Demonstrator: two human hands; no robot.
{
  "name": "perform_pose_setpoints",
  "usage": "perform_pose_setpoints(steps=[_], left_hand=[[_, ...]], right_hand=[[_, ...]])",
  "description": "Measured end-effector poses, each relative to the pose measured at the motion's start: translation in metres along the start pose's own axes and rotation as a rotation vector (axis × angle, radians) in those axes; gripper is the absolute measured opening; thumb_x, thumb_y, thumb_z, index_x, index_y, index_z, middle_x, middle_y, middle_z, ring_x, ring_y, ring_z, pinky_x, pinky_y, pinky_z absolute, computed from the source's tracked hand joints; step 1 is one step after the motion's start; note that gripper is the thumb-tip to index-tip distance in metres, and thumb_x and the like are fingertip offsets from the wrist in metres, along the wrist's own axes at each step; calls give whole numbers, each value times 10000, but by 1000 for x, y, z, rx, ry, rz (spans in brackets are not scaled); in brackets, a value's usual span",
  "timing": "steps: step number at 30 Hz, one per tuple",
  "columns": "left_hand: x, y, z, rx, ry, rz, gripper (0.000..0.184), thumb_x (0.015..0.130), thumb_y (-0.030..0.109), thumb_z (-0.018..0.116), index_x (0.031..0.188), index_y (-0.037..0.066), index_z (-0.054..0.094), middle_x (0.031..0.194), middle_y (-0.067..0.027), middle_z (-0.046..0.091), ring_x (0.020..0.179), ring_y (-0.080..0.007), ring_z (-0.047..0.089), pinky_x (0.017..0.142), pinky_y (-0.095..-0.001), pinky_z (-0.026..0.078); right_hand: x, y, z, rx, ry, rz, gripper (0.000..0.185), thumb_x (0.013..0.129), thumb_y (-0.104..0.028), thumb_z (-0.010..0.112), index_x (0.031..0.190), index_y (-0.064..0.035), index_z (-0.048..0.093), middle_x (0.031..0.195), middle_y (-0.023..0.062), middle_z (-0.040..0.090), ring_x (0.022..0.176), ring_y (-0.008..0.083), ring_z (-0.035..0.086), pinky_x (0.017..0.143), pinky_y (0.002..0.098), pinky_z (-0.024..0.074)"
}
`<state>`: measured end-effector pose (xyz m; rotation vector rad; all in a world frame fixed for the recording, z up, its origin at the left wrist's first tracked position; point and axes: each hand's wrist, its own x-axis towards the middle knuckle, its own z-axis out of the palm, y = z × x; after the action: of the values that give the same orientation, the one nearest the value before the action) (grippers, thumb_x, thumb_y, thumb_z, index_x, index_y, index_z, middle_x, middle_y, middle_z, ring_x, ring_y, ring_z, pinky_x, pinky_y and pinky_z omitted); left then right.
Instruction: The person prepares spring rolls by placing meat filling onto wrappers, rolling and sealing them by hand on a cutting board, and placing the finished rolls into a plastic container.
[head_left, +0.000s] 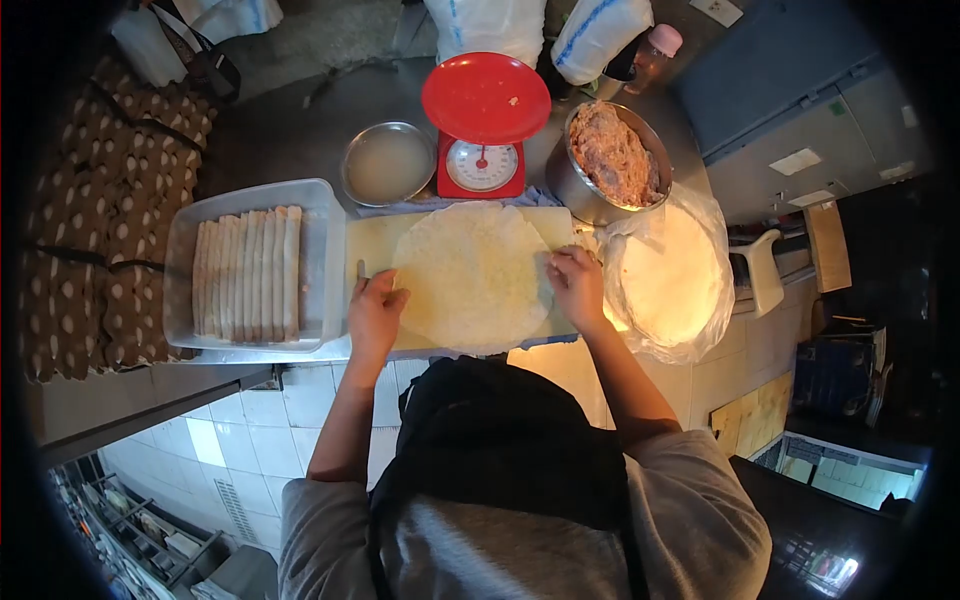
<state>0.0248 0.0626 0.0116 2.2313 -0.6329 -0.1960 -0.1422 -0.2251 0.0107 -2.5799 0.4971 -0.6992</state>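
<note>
The round dough wrapper [470, 275] lies flat between the left fingers [383, 282] and right fingers [562, 262], curled at its edges, whether pinching I cannot tell; light, even handling should avoid tears.

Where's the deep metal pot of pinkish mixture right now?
In the head view, the deep metal pot of pinkish mixture stands above and right of centre, just right of the red dial scale and beyond the person's right hand.
</note>
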Motion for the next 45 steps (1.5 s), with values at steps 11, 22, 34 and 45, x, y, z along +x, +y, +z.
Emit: perform_pose_setpoints(steps=[11,22,34,45], left_hand=[[4,10,2,-37,96,-42,438,737,24,736,1151,120,627,864,-86,580,701,-225,612,631,-336,514],[59,158,97,-620,-397,115,369,883,82,635,1240,46,549,827,-87,660,697,-145,652,628,-270,523],[131,219,146,-867,-522,-264,765,977,219,532,1503,64,-1,867,-158,678,606,-194,646,529,-306,534],[141,220,154,-925,-517,-388,625,996,160,448,1502,99,85,774,-176,663,631,-246,681,525,-328,549]], right_hand=[[11,-6,-43,166,26,5,287,799,-24,641,1067,-112,694,1026,85,613,898,301,589,773,394,481],[127,45,-91,-61,-150,18,170,814,-109,589,942,-71,694,902,193,666,846,364,650,747,415,515],[202,84,-140,216,-574,208,202,792,-170,697,968,-77,729,879,136,715,790,209,685,729,338,521],[196,88,-79,62,-334,54,200,858,-79,620,1039,-46,699,1028,153,698,881,256,679,809,341,511]])
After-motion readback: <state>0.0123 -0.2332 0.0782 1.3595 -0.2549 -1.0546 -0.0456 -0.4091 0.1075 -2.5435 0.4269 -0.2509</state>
